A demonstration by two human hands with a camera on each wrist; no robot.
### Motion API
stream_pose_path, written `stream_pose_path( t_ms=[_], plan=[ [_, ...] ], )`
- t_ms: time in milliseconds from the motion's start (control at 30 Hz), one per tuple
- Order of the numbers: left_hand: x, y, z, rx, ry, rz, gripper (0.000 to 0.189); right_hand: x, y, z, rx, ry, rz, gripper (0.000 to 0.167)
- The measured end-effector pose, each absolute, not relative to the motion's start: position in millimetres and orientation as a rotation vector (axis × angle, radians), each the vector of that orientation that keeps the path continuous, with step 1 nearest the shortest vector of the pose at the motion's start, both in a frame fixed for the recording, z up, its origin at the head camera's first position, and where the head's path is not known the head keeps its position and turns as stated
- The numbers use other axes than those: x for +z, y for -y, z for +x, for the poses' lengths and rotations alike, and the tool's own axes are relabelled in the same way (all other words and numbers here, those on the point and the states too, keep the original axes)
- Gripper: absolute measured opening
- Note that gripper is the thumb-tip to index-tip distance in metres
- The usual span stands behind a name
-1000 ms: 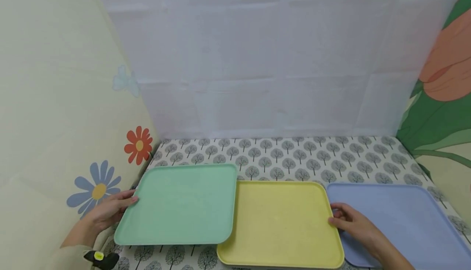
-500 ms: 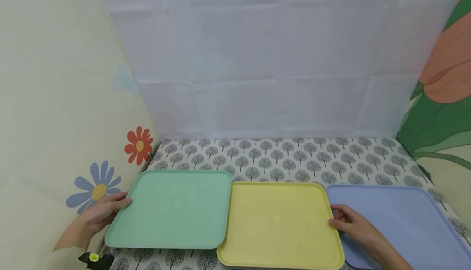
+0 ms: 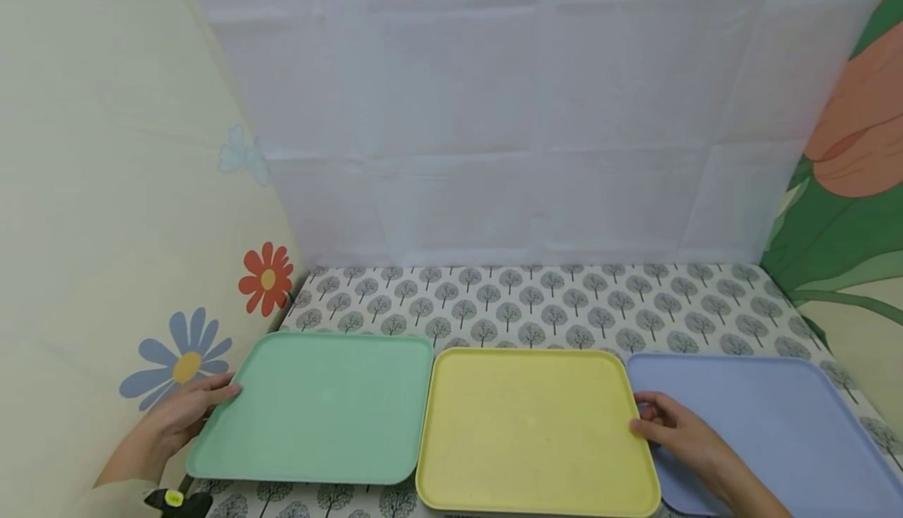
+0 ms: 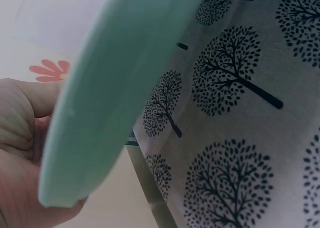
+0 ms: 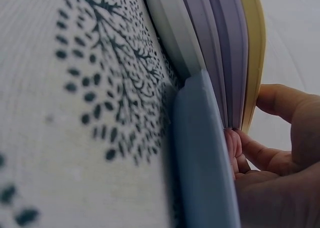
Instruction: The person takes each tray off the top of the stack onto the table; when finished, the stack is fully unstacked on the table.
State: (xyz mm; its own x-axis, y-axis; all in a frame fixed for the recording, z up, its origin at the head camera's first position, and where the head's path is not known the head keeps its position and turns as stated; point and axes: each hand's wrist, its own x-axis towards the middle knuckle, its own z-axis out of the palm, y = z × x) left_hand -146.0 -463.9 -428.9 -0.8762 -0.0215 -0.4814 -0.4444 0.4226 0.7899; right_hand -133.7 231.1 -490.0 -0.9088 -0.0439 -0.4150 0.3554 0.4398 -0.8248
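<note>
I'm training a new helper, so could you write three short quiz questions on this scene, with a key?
1. Which tray does the left hand hold?
2. Fill in: in the head view, the right hand is at the ____ edge of the yellow tray.
3. True or false: no tray lies beneath the yellow tray.

Key:
1. The green tray.
2. right
3. False; the right wrist view shows other trays stacked under it.

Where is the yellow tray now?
In the head view, the yellow tray is right of the green tray and left of the blue tray, touching the right hand.
</note>
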Motion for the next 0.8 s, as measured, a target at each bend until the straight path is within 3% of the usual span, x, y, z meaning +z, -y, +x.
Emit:
stream_pose_path(
  t_ms=[800],
  plan=[
    [-437.4, 460.1, -142.5, 1.355, -2.249, -0.521, 0.084, -490.2, -230.5, -135.4, -1.434, -2.348, 0.282, 0.075]
  ],
)
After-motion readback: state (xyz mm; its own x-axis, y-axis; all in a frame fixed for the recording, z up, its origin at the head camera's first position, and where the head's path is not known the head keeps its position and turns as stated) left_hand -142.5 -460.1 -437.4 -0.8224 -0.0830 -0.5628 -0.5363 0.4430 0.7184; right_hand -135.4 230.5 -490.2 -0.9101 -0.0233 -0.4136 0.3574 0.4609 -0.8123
